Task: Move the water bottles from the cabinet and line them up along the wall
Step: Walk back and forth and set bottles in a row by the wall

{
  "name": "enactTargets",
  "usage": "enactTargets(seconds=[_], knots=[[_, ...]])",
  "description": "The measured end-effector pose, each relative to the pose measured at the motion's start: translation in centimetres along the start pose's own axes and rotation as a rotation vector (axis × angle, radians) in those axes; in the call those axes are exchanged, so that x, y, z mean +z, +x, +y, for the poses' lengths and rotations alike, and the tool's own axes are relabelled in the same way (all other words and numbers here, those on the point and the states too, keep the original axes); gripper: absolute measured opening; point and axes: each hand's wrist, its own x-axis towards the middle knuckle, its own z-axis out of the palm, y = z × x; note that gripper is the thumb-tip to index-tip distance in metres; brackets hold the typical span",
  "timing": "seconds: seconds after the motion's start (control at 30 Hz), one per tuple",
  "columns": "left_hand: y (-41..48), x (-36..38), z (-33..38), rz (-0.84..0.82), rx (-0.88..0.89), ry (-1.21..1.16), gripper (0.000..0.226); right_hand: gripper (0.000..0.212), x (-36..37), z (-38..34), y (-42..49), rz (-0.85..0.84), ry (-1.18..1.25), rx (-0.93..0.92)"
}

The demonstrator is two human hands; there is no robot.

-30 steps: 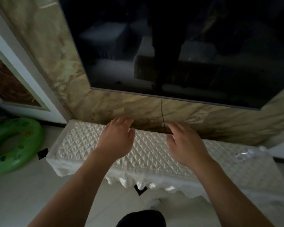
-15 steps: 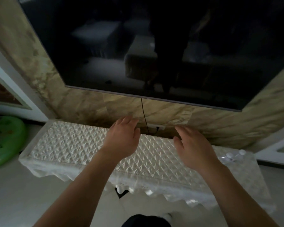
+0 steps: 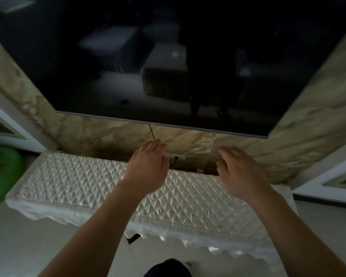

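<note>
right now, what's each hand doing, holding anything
Left hand: open, fingers relaxed, holding nothing.
Right hand: open, fingers relaxed, holding nothing.

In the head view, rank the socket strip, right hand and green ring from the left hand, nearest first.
1. The socket strip, just past the left hand's fingertips.
2. The right hand, to its right.
3. The green ring, far left.
</note>
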Motion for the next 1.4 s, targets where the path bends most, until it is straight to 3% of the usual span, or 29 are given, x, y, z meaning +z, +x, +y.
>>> enactTargets(seconds=[0.57,0.83,1.07,1.4], knots=[[3.5,8.0,22.9,-0.046,-0.136,0.005,0.041,0.048,-5.4,24.5,-1.8,-0.054,0.012,-0.109],[4.4,10.4,31.1,-0.040,-0.147,0.001,0.046,0.048,-7.7,32.1,-3.4,-0.098,0.055,-0.102],[5.2,11.7,33.0,-0.044,-0.154,-0.026,0.047,0.049,-7.7,34.5,-2.4,-0.165,0.099,-0.079],[8.0,14.8,29.4,-0.151,-0.159,-0.068,0.050,0.051,-3.5,34.8,0.8,-0.248,0.118,-0.009]])
